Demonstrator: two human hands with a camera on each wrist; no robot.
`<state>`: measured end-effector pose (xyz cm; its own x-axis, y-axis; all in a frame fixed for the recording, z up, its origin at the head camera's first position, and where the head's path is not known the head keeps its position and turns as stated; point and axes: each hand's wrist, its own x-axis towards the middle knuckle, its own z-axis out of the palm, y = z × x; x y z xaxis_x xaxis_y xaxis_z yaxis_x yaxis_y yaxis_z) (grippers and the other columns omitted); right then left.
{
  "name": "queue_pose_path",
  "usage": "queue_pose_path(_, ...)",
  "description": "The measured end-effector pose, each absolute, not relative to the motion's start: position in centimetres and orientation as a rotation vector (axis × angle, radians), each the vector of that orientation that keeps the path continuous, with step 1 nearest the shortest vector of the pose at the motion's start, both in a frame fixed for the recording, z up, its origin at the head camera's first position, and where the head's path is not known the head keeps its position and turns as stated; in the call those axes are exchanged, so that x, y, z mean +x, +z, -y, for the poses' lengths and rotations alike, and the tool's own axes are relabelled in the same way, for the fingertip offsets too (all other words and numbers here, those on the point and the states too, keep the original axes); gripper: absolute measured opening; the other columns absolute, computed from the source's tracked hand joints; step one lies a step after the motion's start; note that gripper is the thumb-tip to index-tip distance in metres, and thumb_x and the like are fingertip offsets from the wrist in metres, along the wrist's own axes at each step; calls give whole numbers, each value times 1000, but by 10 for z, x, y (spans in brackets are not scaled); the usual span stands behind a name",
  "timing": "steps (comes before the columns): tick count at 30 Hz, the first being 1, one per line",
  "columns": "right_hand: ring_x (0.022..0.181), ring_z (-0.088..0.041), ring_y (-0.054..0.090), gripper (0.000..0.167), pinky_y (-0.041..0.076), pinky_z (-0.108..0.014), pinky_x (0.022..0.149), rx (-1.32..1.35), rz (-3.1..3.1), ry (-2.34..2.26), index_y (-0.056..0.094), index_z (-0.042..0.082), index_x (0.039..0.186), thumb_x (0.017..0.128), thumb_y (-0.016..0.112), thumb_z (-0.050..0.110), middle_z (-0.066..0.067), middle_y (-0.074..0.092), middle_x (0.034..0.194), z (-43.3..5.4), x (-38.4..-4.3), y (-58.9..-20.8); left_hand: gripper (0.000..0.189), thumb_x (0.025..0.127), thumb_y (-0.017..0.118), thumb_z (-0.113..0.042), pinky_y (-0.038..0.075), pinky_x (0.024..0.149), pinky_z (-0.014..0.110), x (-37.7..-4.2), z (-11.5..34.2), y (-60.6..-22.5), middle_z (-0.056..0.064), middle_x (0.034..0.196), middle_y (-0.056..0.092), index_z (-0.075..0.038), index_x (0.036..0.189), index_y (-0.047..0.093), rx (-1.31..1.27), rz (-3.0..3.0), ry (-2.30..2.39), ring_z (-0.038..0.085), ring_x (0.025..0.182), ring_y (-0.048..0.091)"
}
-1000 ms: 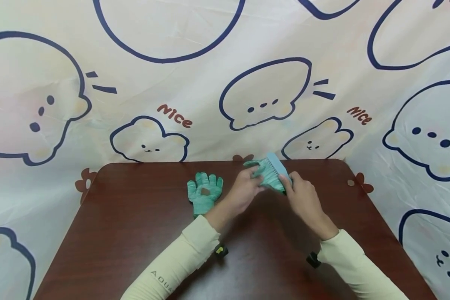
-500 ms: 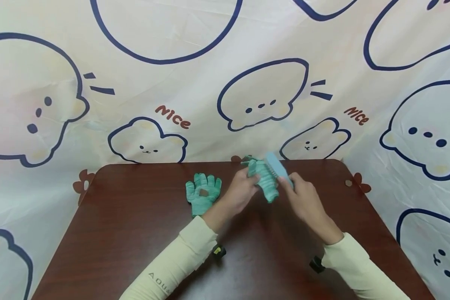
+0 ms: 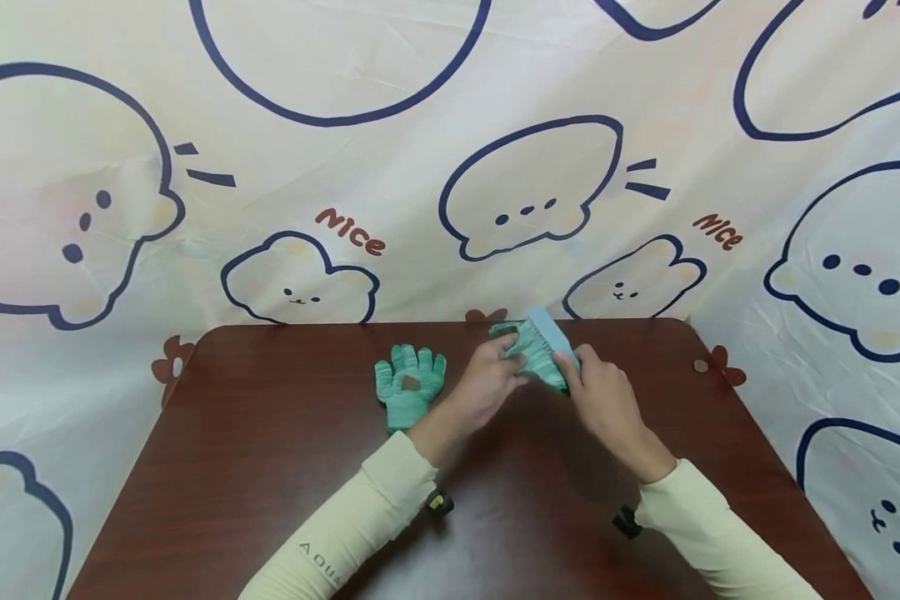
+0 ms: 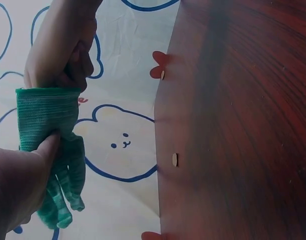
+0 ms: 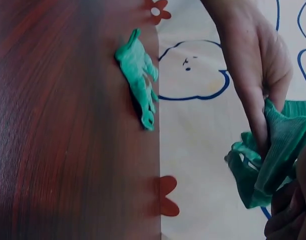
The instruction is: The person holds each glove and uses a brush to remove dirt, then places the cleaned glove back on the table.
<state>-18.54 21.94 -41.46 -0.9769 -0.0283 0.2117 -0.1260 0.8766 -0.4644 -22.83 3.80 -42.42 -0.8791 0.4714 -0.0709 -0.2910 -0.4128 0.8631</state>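
At the far middle of the table, my left hand (image 3: 487,371) pinches a green knitted glove (image 3: 532,354) by its finger end. My right hand (image 3: 607,400) grips a light blue brush (image 3: 553,335), its bristles laid against the glove. In the left wrist view, the thumb presses on the held glove (image 4: 48,112), whose fingers dangle and whose ribbed cuff lies by the right hand (image 4: 58,50). The right wrist view has the glove (image 5: 283,150) bunched between both hands; the brush is hidden there.
A second green glove (image 3: 408,410) with a brown patch (image 3: 410,382) lies palm up on the dark brown table (image 3: 270,475), left of the hands. A cartoon-printed cloth (image 3: 405,167) hangs close behind the table's far edge.
Half a second ago the glove's cuff hung lower and the brush stood at its right side. Now the brush lies over the glove again, its bristles showing. The second glove has stayed put.
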Motion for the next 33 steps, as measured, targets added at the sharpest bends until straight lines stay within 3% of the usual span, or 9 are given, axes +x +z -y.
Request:
queue_pose_path(7, 49, -17, 47, 59, 40, -30, 44, 77, 2864, 740, 54, -3, 108, 108, 36, 53, -7, 50, 63, -233, -193, -419, 59, 105, 35, 7, 36, 119, 54, -226, -40, -426, 26, 167, 21, 9, 160, 13, 260, -1348, 2299, 39, 151, 33)
queue_pose_path(15, 52, -20, 46, 65, 40, -30, 45, -32, 2857, 791, 54, -7, 117, 108, 36, 55, -12, 51, 71, -249, -195, -410, 62, 105, 40, 5, 25, 125, 57, -224, -31, -428, 29, 168, 13, 11, 159, 9, 232, -1420, 2298, 40, 155, 21)
queue_pose_path(18, 53, -19, 45, 64, 40, -31, 45, 36, 2842, 824, 55, -4, 116, 107, 36, 56, -10, 50, 70, -242, -189, -403, 62, 105, 41, 4, 28, 124, 55, -226, -30, -427, 28, 166, 20, 10, 159, 11, 231, -1419, 2321, 37, 153, 27)
queue_pose_path(25, 50, -13, 45, 57, 40, -27, 43, 234, 2901, 831, 55, 0, 113, 108, 39, 54, -3, 51, 65, -211, -173, -397, 48, 104, 40, 6, 41, 119, 48, -228, -35, -419, 25, 153, 47, 10, 152, 35, 304, -1416, 2333, 28, 139, 49)
queue_pose_path(33, 48, -14, 45, 51, 39, -27, 42, 184, 2867, 718, 54, -1, 107, 109, 41, 48, -5, 51, 63, -217, -179, -404, 56, 105, 38, 6, 35, 121, 51, -225, -34, -415, 24, 164, 32, 9, 158, 20, 286, -1384, 2301, 34, 149, 36)
